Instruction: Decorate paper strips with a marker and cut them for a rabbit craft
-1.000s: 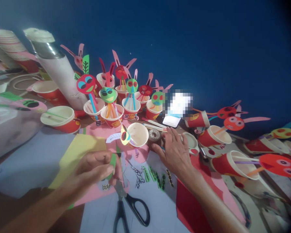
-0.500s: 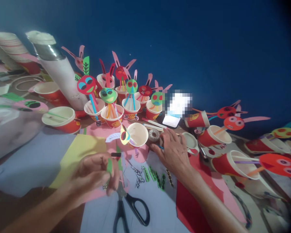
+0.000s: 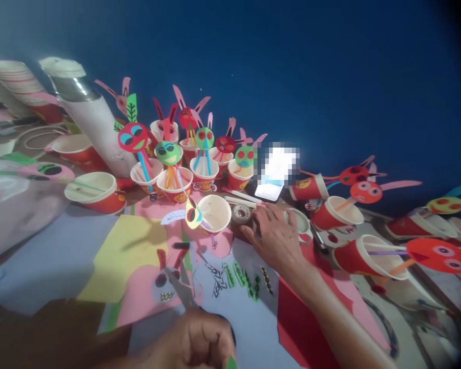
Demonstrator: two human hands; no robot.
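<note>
My left hand [image 3: 194,341] sits at the bottom edge of the view, closed over the black-handled scissors [image 3: 180,288], whose metal blades point up and left across pink paper [image 3: 138,292]. A scrap of green paper [image 3: 231,363] shows at its fingertips. My right hand [image 3: 276,238] rests on the table beside a roll of tape [image 3: 241,214] and a small white cup [image 3: 301,224]. A thin blue end shows beneath its fingers, and I cannot tell whether it is held. Black-patterned paper cut-outs [image 3: 234,277] lie between my hands.
Red paper cups [image 3: 172,185] hold several paper faces on straws along a dark blue backdrop [image 3: 292,77]. More cups lie tipped at right. A tall white tube [image 3: 92,123] and stacked cups [image 3: 15,82] stand at left. Coloured paper sheets cover the table, and a blurred patch hides something behind the markers.
My left hand has dropped to the bottom of the view and closed over the scissors, whose blades have swung up and left. My right hand has barely moved.
</note>
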